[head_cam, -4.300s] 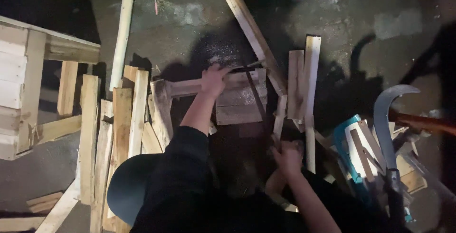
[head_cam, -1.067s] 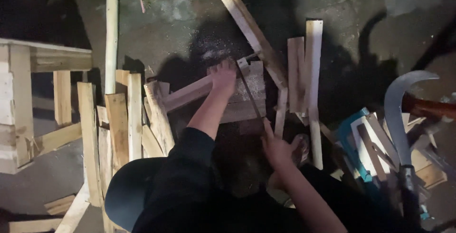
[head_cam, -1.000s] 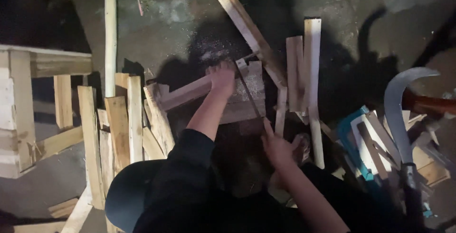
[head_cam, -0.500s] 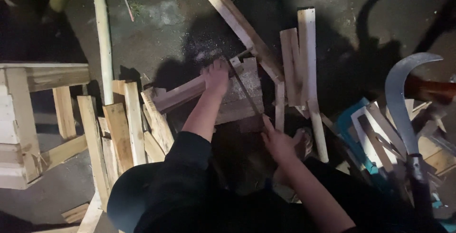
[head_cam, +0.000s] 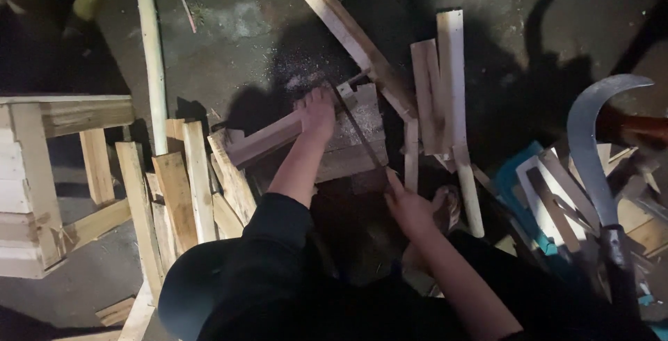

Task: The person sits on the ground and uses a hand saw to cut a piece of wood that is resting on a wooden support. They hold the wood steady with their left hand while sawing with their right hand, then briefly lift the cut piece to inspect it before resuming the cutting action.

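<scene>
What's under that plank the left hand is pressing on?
The plank lies across a flat wooden block dusted with sawdust, the left hand on top. The floor below the block is hidden in shadow.
</scene>
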